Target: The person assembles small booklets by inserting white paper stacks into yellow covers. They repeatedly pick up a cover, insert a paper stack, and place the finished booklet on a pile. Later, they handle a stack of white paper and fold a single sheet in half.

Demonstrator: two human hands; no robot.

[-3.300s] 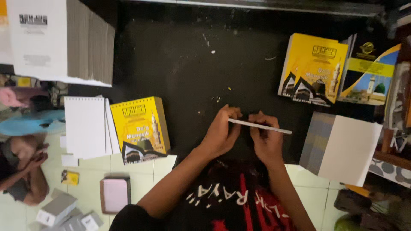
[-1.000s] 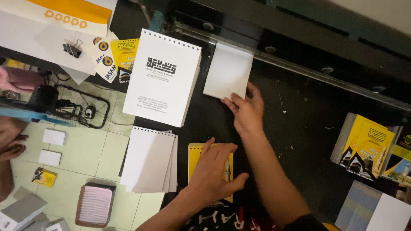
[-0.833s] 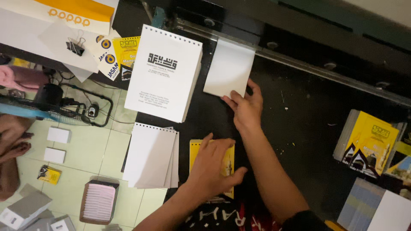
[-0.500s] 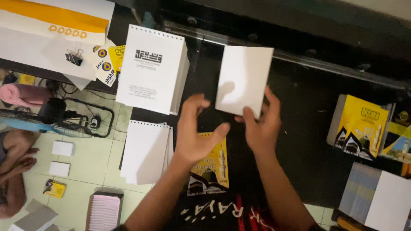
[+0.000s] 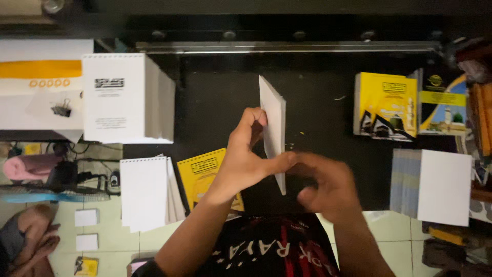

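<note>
A thin stack of white sheets (image 5: 273,120) stands almost edge-on above the black tabletop (image 5: 215,102). My left hand (image 5: 246,161) grips it from the left, fingers behind the near face and the thumb stretched across its lower part. My right hand (image 5: 328,187), blurred by motion, curls against the stack's lower right side. A yellow-covered booklet (image 5: 202,169) lies on the table under my left forearm.
A tall white block of pads (image 5: 125,97) and a spiral-bound white pad pile (image 5: 146,192) sit at the left. Yellow booklets (image 5: 384,105) and a white-topped pile (image 5: 443,187) are at the right. A metal rail (image 5: 287,47) crosses the back. Another person's limbs (image 5: 31,241) show lower left.
My right hand took the white stack from the back of the table and brought it to the middle. My left hand left the yellow booklet and joined it. The stack has turned edge-on.
</note>
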